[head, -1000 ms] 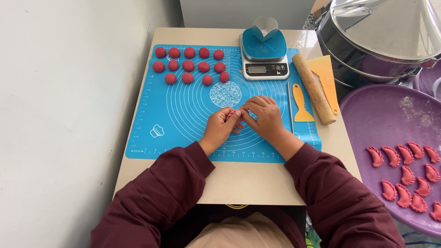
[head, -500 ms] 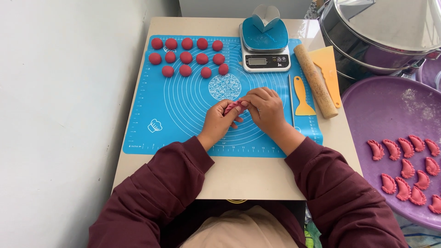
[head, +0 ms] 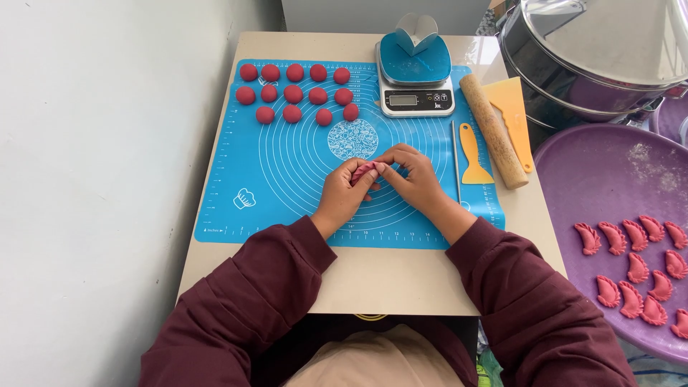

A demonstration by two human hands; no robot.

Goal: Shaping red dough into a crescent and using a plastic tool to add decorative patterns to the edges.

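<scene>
Your left hand (head: 345,192) and right hand (head: 413,179) met over the middle of the blue silicone mat (head: 287,179), both closed on one small piece of pink dough (head: 364,170). The left hand cupped it from below with curled fingers, while the thumb and forefinger of your right hand pinched its upper edge. Most of the dough sat hidden between your fingers, so its shape could only be guessed at; it looked like a folded piece with a crimped rim.

The mat lay flat on the pale table (head: 387,279), its printed rings centred just beyond your knuckles. At its far left corner stood the red dough balls (head: 294,93), ranged in three rows and apart from your hands. A kitchen scale (head: 416,89) with a blue top stood at the far edge of the mat, and a small folded blue mould (head: 416,32) rested on it.

To the right of your right hand lay a thin metal rod (head: 455,161), then a yellow scraper (head: 474,154) beside it, and a wooden rolling pin (head: 492,131) slanted across the mat's right border. A flat yellow cutter (head: 514,111) lay just past the pin.

Off the table on your right sat a purple tray (head: 609,179) holding finished pink dumplings (head: 638,265) in two rows. Beyond it stood a large steel steamer (head: 595,64) with its lid on.
</scene>
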